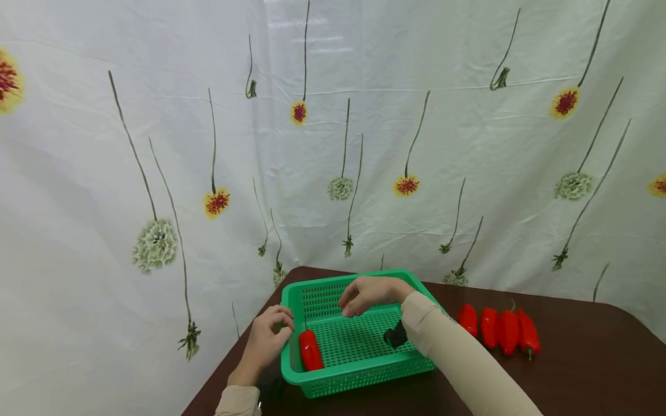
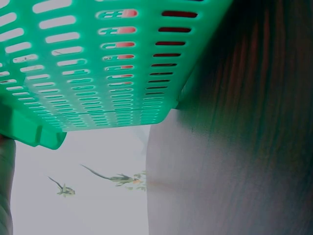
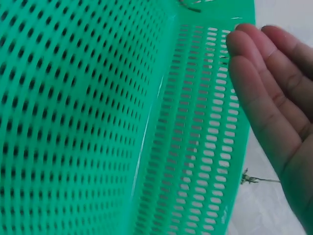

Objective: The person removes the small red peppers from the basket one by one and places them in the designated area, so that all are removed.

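Note:
A green plastic basket [image 1: 364, 372] with slotted walls stands on the table. Inside it, along the left end, lies one red chili pepper [image 1: 311, 351] whose thin stem points toward the back. My left hand [image 1: 267, 341] holds the basket's left rim with bent fingers and thumb; in the left wrist view only a sliver of that hand [image 2: 6, 188] appears, against the rim. Over the middle of the basket hovers my right hand [image 1: 369, 293], holding nothing. In the right wrist view its fingers [image 3: 264, 105] are fairly straight and close together, near the basket's side wall [image 3: 195, 132].
Several red chili peppers [image 1: 507, 332] lie in a row on the dark brown table [image 1: 583, 358], to the right of the basket. A white flower-printed cloth [image 1: 322, 225] hangs behind the table and along its left side. A black device [image 1: 395, 336] sits at my right wrist.

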A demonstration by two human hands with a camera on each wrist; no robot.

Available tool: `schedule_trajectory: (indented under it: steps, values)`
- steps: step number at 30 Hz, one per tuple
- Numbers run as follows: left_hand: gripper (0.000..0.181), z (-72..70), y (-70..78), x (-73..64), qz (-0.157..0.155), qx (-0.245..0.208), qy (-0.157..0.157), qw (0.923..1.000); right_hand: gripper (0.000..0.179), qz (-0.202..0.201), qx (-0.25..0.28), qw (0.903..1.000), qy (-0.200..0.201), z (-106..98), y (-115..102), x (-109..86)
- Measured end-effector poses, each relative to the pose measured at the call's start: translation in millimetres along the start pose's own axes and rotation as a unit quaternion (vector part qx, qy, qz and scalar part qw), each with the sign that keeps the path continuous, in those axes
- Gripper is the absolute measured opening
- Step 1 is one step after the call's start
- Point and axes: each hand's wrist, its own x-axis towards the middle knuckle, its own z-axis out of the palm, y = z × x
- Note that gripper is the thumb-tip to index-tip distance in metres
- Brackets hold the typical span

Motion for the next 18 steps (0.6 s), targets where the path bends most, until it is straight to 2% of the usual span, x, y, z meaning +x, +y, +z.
schedule_trajectory:
  steps: [8,18]
  values:
    - [0.022,1.3,-0.3,-0.3,0.021,0.003,0.004,0.9998,0.039,0.000,0.044,0.9989,0.019,11,4,16.6]
    - [0.022,1.5,1.1,-0.1,0.006,0.008,0.000,1.0000,0.037,0.005,0.040,0.9991,0.008,27,-1,33.4]
